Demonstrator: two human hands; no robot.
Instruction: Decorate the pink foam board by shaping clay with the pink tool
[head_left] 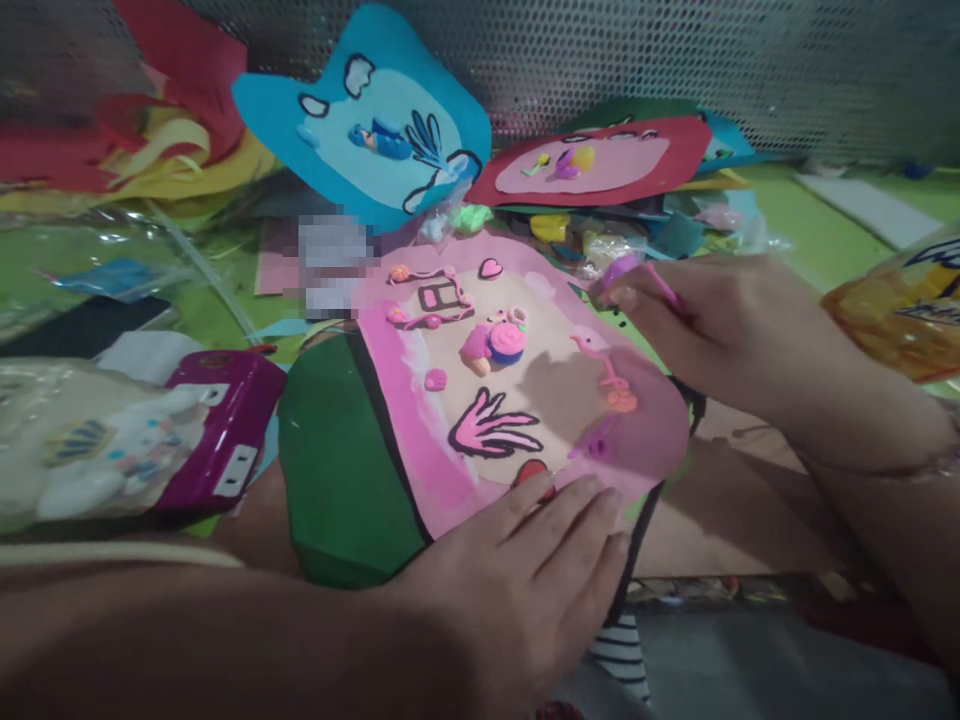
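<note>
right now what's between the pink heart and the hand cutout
Head view: a pink swirl edged in blue, a pink lump beside it, tiny bits above.

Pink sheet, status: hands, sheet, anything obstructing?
Left hand flat on near edge of pink sheet. Right hand by its far-right edge, fingers at a purple lump, grip unclear. Left hand partly covers a red shape.

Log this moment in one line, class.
left hand: resting on pink card | right hand: at purple clay, grip unclear | blue card: behind
</note>
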